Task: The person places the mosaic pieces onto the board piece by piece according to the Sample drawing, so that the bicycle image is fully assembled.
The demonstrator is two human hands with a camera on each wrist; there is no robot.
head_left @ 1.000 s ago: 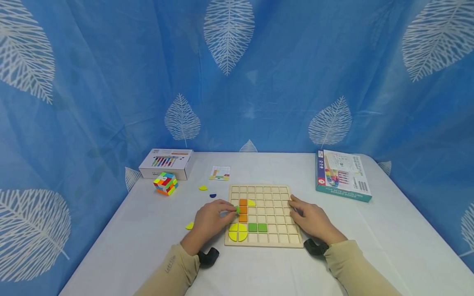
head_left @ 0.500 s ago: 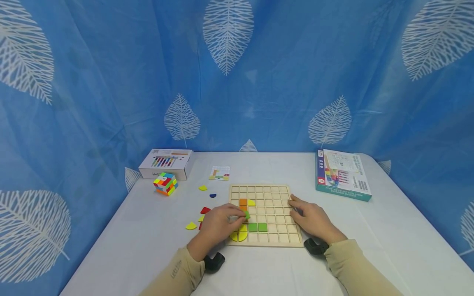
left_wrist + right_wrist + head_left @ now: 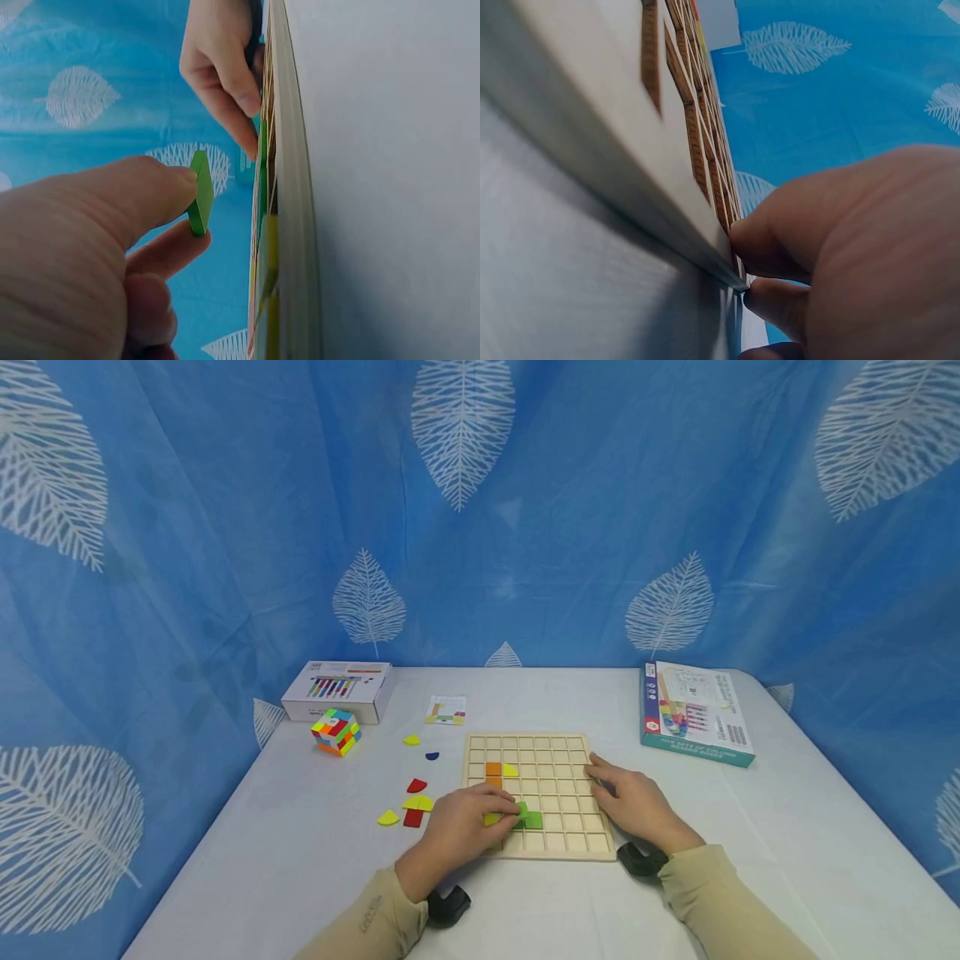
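Observation:
Between thumb and fingers, my left hand (image 3: 468, 818) pinches a green square tile (image 3: 201, 193), held just above the near left part of the wooden grid board (image 3: 570, 853). Beneath and beside it, green tiles (image 3: 533, 820) lie in the grid, partly covered. Orange tiles (image 3: 493, 769) and a yellow quarter-circle tile (image 3: 511, 770) sit farther up the board. The left hand hides much of the yellow pieces at the near left corner. My right hand (image 3: 637, 806) rests with its fingertips on the board's right edge, thumb and forefinger spread apart.
Left of the board lie red tiles (image 3: 413, 817), yellow pieces (image 3: 387, 817) and a blue half-circle (image 3: 432, 756). A pattern card (image 3: 446, 710) lies behind. A puzzle cube (image 3: 336, 732) and white box (image 3: 337, 692) stand back left; a teal-edged box (image 3: 696, 714) lies back right.
My left hand has carried the green tile from the board's left edge rightward and nearer, over the green tiles. Loose red and yellow pieces have come into sight. The right hand stays put.

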